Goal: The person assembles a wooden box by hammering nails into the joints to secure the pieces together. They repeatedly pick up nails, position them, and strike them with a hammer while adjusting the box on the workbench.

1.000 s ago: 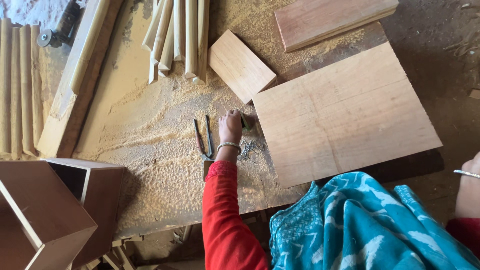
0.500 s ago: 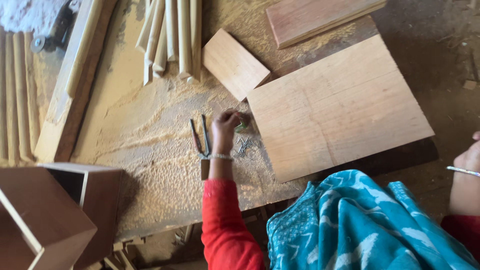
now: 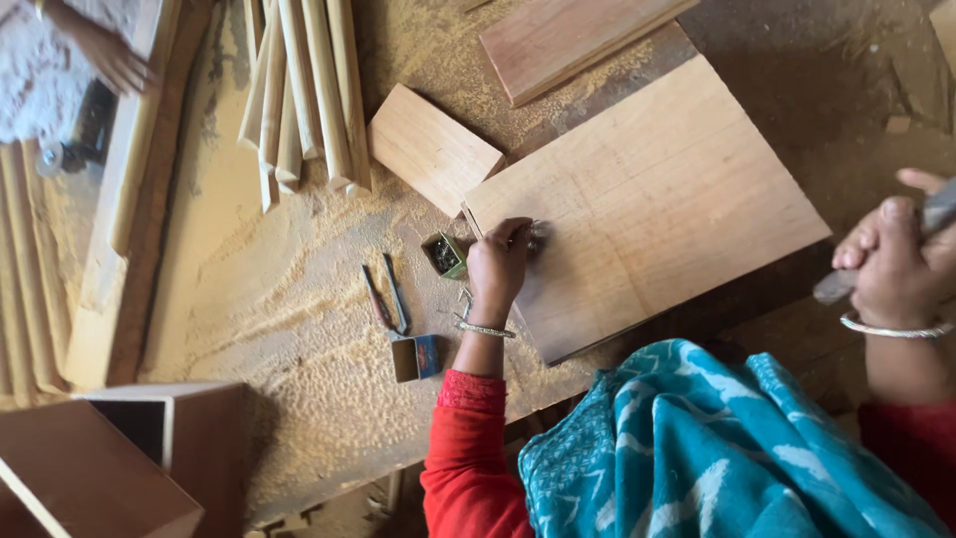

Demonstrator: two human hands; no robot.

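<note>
Left hand (image 3: 498, 267) rests at the near-left corner of the large pale rectangular wooden board (image 3: 657, 199), fingers bunched and pinched down on something small and dark at the fingertips; too small to tell what it is. Bangle on that wrist. Board lies flat on the sawdust-covered tabletop (image 3: 299, 329), long axis running from near-left to far-right, its right corner overhanging the tabletop edge. Left hand covers only the board's left edge.

Right hand (image 3: 891, 264) is well apart, off the tabletop to the right, clenched around a grey handle of a tool (image 3: 926, 224); tool head out of frame, so cannot tell what kind.

Just left of the left hand: small open green box of nails (image 3: 444, 254), touching or nearly touching the board's corner. Further left, dark metal pliers (image 3: 385, 299) lying in sawdust, handles pointing away. Near the wrist, a small blue-and-brown cardboard box (image 3: 416, 357). Smaller pale wooden block (image 3: 434, 149) sits just beyond the board's left corner. Reddish wooden plank (image 3: 578, 40) beyond the board. Bundle of pale wooden rods (image 3: 304, 90) at far left-centre. Brown open wooden box frame (image 3: 110, 458) at near left. Another person's hand (image 3: 112, 58) at top left.
</note>
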